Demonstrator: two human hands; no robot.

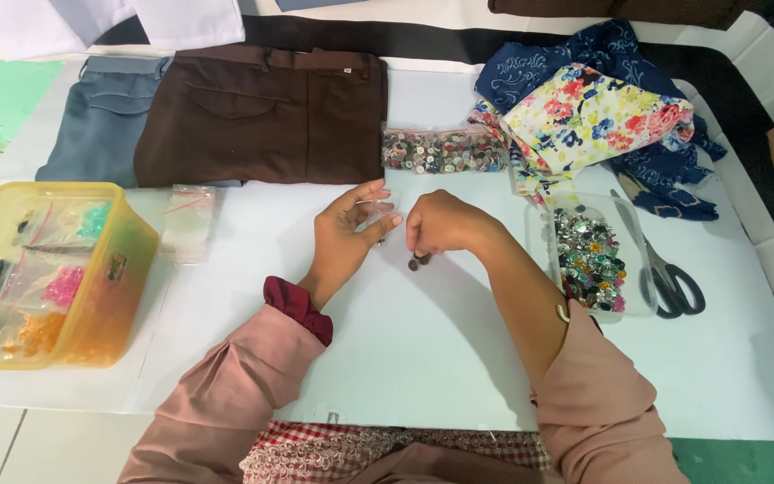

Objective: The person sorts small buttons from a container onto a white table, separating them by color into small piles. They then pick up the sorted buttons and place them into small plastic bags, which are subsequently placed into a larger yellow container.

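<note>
My left hand [348,231] holds a small clear plastic bag [382,208] between thumb and fingers above the white table [423,350]. My right hand [439,226] is close beside it, fingers pinched over a few small dark buttons [419,261] that lie on the table just under the fingertips. Whether those fingers grip a button cannot be told. Both arms wear pink sleeves.
A clear tray of shiny mixed buttons [589,260] sits right of my right arm, black-handled scissors [669,273] beyond it. A bag of buttons [443,151], brown trousers [262,116], grey trousers [105,116] and floral cloth [593,116] lie behind. A yellow tub [47,273] stands left.
</note>
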